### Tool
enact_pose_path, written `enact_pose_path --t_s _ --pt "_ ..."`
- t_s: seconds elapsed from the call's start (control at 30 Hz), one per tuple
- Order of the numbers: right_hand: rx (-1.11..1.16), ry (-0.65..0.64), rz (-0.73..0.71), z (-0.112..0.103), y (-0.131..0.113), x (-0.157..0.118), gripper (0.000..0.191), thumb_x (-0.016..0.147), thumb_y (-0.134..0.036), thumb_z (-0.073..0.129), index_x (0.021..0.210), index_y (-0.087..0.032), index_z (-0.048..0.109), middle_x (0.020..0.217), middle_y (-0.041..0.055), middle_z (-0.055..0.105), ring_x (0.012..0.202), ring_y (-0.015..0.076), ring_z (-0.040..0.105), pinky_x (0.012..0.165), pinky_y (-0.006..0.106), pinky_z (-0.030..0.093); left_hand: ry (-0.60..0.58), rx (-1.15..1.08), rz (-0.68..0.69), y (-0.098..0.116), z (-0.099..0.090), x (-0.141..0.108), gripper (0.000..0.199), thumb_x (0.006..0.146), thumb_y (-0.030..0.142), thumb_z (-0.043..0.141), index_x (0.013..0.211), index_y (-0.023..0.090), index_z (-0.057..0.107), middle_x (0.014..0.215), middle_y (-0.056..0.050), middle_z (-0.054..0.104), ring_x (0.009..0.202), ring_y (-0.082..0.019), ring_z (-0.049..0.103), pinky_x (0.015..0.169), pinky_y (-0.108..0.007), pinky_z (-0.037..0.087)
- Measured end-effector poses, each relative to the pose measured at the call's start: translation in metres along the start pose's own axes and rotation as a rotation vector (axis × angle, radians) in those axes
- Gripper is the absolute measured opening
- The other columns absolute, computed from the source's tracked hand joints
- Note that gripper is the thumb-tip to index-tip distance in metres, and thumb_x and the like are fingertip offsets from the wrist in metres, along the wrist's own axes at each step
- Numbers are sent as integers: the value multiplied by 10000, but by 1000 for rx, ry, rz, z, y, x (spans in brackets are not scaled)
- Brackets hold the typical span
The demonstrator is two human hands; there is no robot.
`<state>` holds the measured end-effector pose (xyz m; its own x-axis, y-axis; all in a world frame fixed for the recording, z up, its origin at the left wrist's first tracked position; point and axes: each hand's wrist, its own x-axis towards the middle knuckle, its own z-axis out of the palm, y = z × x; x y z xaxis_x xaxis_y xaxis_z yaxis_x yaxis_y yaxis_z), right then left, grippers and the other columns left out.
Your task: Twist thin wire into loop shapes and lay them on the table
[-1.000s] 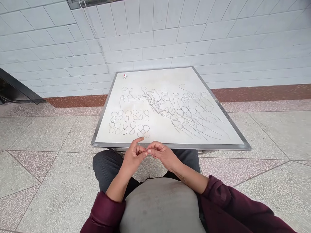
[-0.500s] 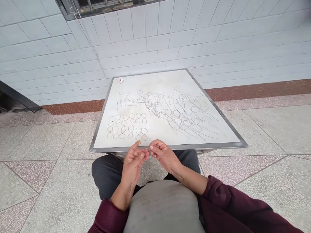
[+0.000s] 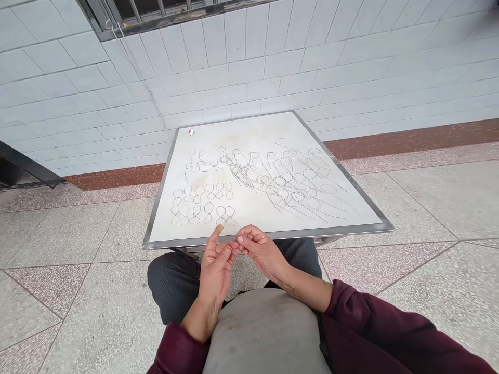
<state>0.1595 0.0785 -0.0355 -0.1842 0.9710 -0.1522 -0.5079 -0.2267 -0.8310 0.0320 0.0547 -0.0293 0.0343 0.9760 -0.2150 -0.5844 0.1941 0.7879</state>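
Close together at the table's front edge, my two hands pinch a thin wire that is barely visible. My left hand (image 3: pixel 217 262) has its thumb pressed to a finger while the index finger points up. Touching it on the right, my right hand (image 3: pixel 262 250) holds the wire between thumb and fingertips. Just beyond them, pairs of wire loops shaped like figure eights (image 3: pixel 209 212) lie in rows on the white table (image 3: pixel 249 221). Wires with a single loop and long tails (image 3: pixel 286 177) are spread over the table's middle and right.
A small red and white object (image 3: pixel 191 133) sits at the table's back left corner. Behind the table stands a white tiled wall (image 3: pixel 218 72) with a barred window (image 3: pixel 163 10). My knees are under the front edge.
My hands have come slightly closer together, and the wire between them shows less. The view has shifted a little.
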Motion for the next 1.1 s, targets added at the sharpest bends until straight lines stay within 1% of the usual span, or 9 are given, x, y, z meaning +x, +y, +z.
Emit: enact_pose_path --t_s 0.13,0.23,0.37,0.43,0.57,0.67,0.8,1.1 --pt "-17 5 -38 2 0 -3 200 720 -346 759 785 -210 628 693 -38 562 618 97 484 599 248 378 -14 -26 -11 6 0 -2 629 740 180 748 1315 248 504 706 47 603 725 -99 589 676 -215 403" --pt "-37 2 -42 1 0 -5 185 731 -337 751 789 -214 627 721 -37 555 627 96 475 612 250 383 -46 23 -74 11 1 -5 662 741 185 746 1342 243 474 708 43 619 696 -97 584 689 -219 407" --pt "-89 -69 -41 -3 3 -7 157 766 -329 719 827 -216 628 710 -35 556 626 106 492 610 263 387 -89 119 -120 18 3 -10 722 757 175 729 1396 254 402 677 45 624 640 -89 551 663 -212 394" --pt "-110 -100 -55 -4 4 -9 133 789 -315 701 844 -217 629 700 -37 553 622 104 492 610 261 386 -70 126 -120 20 4 -12 741 758 171 727 1407 256 381 682 46 624 635 -88 551 656 -209 395" --pt "-157 -116 -81 -6 2 -11 109 802 -297 692 848 -217 635 701 -35 559 639 100 485 616 247 394 -26 98 -124 21 5 -15 749 748 167 735 1400 269 383 761 41 628 667 -87 571 688 -218 425" --pt "-177 -129 -82 -7 1 -11 121 803 -310 691 860 -216 639 736 -24 581 655 102 493 618 245 408 -24 90 -99 21 5 -17 738 753 155 727 1396 288 389 793 48 616 684 -84 570 707 -224 441" --pt "-188 -138 -82 -8 2 -11 124 806 -317 691 862 -217 644 751 -19 586 656 102 490 610 240 412 -30 108 -57 21 5 -18 771 739 142 734 1406 290 376 772 58 608 663 -79 559 725 -234 453" --pt "-250 -154 -61 -10 -1 -12 135 809 -332 685 861 -217 640 778 -13 589 660 103 491 612 243 422 -20 139 -54 20 6 -19 818 716 142 756 1414 272 350 775 57 613 675 -83 581 735 -242 470"
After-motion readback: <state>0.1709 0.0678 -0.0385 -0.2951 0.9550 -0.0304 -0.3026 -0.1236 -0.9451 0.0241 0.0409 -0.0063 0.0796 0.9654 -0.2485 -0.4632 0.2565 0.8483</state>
